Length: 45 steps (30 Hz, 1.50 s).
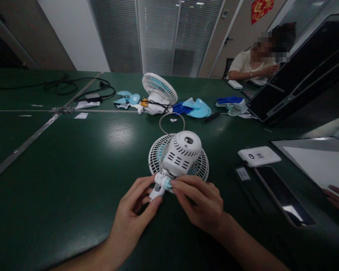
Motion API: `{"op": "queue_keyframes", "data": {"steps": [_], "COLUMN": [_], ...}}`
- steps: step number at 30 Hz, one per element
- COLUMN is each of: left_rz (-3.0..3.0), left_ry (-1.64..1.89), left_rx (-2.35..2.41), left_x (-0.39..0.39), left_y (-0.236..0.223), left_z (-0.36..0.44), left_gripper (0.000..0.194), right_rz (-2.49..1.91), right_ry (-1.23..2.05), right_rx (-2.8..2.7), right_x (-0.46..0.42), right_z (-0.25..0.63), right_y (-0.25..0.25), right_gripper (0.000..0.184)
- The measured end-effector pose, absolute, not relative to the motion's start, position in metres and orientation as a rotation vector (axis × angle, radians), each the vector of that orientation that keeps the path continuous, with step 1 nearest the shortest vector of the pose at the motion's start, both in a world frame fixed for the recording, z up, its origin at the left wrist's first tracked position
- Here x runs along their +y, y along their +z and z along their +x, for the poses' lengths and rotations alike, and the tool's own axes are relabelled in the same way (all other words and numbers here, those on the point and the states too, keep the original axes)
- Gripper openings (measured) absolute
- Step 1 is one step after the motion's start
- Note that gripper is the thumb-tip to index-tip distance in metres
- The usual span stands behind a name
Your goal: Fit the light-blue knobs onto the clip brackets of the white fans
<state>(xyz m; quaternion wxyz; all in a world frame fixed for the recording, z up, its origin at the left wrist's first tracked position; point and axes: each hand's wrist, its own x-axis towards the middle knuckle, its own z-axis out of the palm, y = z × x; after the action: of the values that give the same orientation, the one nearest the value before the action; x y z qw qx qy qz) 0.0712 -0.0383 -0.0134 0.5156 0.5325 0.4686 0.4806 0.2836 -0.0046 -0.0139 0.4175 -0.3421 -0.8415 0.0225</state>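
Note:
A small white electric fan (183, 150) lies face down on the green table, its slotted motor housing upward and its round grille against the tabletop. Toward me sticks out its white clip base (157, 191), pinched between the thumb and fingers of my left hand (137, 205). On the joint beside it sits a light blue knob (167, 183). My right hand (200, 199) has its thumb and forefinger closed on that knob. A grey cord loops behind the housing. Blue blades show partly through the grille.
Farther back stand a second fan (159, 90), loose blue blades (199, 108) and blue gloves (230, 101). A black cable (64, 84) lies at the left. To the right are a white power bank (259, 156), a phone (284, 195) and a clipboard (322, 158). A person sits at the far right.

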Motion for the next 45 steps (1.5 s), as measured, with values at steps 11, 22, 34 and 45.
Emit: {"op": "queue_keyframes", "data": {"steps": [11,22,34,45], "left_rz": [1.285,1.303,1.341,1.293], "left_ry": [1.128,1.115,1.123,1.123], "left_rx": [1.102,1.119,1.120,1.102], "left_x": [-0.038,-0.038,-0.038,-0.038], "left_y": [-0.017,-0.014,-0.016,-0.019], "left_z": [0.070,0.070,0.069,0.070], "left_gripper": [0.036,0.035,0.037,0.037], "right_rz": [-0.754,-0.810,-0.841,-0.959], "right_ry": [0.236,0.219,0.223,0.288], "right_rx": [-2.000,-1.980,-1.939,-1.990], "right_x": [-0.016,-0.019,-0.022,-0.014], "right_z": [0.273,0.276,0.272,0.270], "right_y": [-0.011,-0.011,-0.012,-0.013], "right_gripper": [0.043,0.042,0.041,0.032]}}
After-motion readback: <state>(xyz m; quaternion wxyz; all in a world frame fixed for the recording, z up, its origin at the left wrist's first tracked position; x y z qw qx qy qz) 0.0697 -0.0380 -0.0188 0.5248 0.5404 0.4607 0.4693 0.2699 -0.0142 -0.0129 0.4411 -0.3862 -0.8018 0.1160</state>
